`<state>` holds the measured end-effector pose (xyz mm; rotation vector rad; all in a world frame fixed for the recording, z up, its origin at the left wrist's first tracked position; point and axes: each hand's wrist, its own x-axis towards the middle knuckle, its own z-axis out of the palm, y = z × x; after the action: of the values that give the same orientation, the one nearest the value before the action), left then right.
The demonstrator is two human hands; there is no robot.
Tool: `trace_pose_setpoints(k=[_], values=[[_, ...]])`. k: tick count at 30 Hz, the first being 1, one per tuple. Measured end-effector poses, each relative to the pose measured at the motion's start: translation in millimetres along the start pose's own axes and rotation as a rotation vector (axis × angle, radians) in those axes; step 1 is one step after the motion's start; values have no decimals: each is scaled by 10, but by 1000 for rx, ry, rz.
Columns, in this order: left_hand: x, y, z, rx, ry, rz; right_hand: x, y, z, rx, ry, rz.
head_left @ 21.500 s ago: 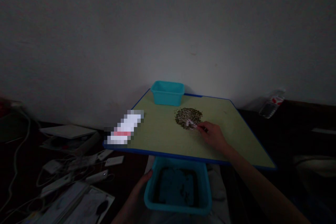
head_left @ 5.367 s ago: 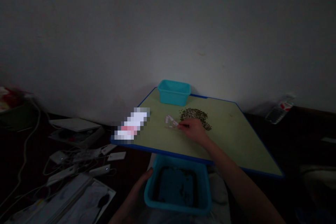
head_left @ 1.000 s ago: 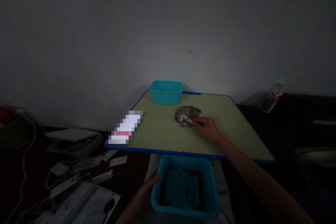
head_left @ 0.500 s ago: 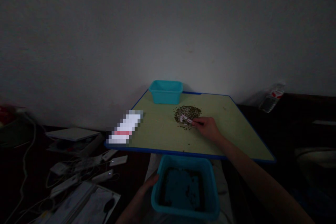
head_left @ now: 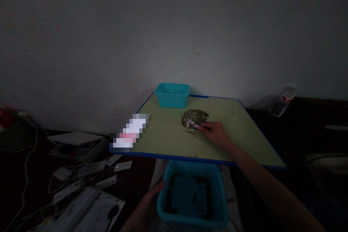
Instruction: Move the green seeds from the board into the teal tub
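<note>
Small brown and pale grains lie in a loose heap (head_left: 199, 115) on the pale green tabletop (head_left: 163, 136). My right hand (head_left: 216, 133) is closed, pinching a pale pinkish-white flat strip (head_left: 193, 123) whose far end touches the near side of the heap. What kind of thing the strip is cannot be made out. Below the table's front edge a turquoise plastic basin (head_left: 191, 221) rests on my lap, with dark grains along its inner bottom edges. My left hand (head_left: 156, 191) grips this basin's left side, its fingers partly hidden behind the wall.
A second turquoise basin (head_left: 173, 100) stands at the table's back left. Near the left edge lies a blurred-out, bright phone-like object (head_left: 130, 132). Chargers and cables (head_left: 106, 181) clutter the dark floor at left. A clear plastic bottle (head_left: 282, 102) leans against the wall at right.
Some grains have come nearer along the table, with a few more at the front edge. My right hand and the strip have barely shifted; my left hand stays on the basin.
</note>
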<state>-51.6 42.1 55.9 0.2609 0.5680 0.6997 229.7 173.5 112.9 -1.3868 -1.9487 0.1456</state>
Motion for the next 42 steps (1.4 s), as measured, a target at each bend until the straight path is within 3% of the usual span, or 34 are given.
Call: trace_pose_setpoints(k=[10, 17, 30, 38, 42], values=[[-7, 10, 54, -2, -14, 10, -7, -14, -2, 31, 5, -21], [6, 3, -21, 2, -31, 14, -2, -17, -9, 16, -11, -20], [-29, -2, 218, 60, 110, 74, 8, 0, 52, -5, -11, -21], [-61, 79, 117, 34, 36, -30, 17, -49, 91, -13, -17, -28], [-90, 129, 136, 40, 15, 5, 26, -49, 99, 4, -28, -24]])
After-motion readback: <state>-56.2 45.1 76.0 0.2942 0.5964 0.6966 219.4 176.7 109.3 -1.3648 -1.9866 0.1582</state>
